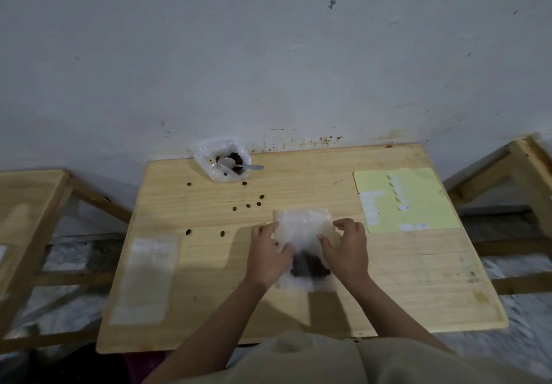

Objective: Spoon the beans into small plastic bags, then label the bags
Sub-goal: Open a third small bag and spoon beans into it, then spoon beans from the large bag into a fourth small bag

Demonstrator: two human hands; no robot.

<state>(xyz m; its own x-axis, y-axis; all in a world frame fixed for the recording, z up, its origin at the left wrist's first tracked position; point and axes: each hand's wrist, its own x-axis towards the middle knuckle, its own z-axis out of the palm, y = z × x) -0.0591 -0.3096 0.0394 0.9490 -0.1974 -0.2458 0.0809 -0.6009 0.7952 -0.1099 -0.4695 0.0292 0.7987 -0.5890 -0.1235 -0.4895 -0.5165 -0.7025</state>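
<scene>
A small clear plastic bag [301, 228] lies on the wooden table [388, 279] in front of me, with dark beans [307, 267] gathered at its near end. My left hand [268, 255] pinches the bag's left side and my right hand [346, 249] presses and pinches its right side. At the table's far edge a clear bag [206, 150] holds more beans, with a metal spoon [239, 165] resting in it. A yellow sheet [418, 201] with white labels lies at the right.
Several loose beans [248, 205] are scattered between the far bag and my hands. A stack of flat clear bags [146, 279] lies at the table's left. Wooden frames [27, 204] stand on both sides, and a wall is right behind the table.
</scene>
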